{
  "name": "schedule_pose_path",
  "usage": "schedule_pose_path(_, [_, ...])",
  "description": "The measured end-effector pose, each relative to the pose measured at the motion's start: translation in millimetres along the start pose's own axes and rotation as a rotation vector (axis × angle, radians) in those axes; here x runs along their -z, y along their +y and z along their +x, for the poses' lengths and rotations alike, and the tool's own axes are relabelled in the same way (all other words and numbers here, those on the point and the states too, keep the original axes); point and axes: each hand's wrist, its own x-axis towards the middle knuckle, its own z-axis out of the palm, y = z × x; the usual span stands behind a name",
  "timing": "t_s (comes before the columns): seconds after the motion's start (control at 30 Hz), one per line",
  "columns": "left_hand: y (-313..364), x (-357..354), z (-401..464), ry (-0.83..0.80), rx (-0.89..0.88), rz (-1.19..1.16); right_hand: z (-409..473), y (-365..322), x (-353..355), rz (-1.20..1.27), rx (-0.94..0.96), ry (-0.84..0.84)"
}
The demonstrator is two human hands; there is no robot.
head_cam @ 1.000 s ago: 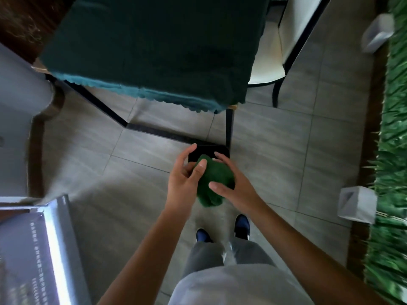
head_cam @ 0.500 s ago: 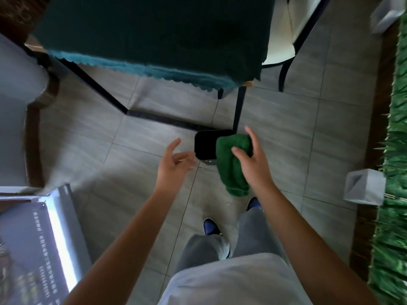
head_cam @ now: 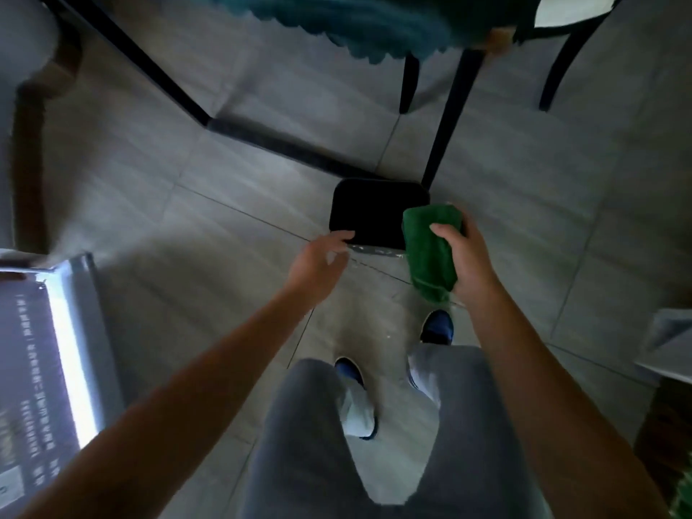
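Observation:
My right hand (head_cam: 468,264) grips a bunched green cloth (head_cam: 430,252), which hangs down from my fingers above the floor. Just beyond it a black open-topped bin (head_cam: 370,211) stands on the tiled floor at the foot of a table leg. My left hand (head_cam: 318,262) hovers beside the bin's near left corner, its fingers loosely curled and holding nothing. The cloth overlaps the bin's near right corner in the view.
A table with a teal scalloped cloth (head_cam: 374,28) and black legs (head_cam: 445,118) stands ahead. A shiny panel with printed text (head_cam: 45,361) is at the left. A pale box (head_cam: 670,342) sits at the right. My legs and blue shoes (head_cam: 438,325) are below.
My left hand let go of the cloth and moved left; my right hand kept it and carried it right, toward the bin. The view tilted down and moved closer to the bin.

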Motion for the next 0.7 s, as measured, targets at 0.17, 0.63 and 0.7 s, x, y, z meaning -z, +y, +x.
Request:
schedule_pose_path(0.17, [-60,-64,71,-0.021,-0.186,0.251,67,36,9,-0.218,0.135,-0.016])
schedule_pose_path(0.63, [-171,-188,225,-0.312,-0.412,0.892,195,114,21,-0.351,0.469,0.068])
schedule_pose_path(0.7, [-177,-194,231,-0.32,-0.384,0.885,195,111,23,-0.391,0.544,0.106])
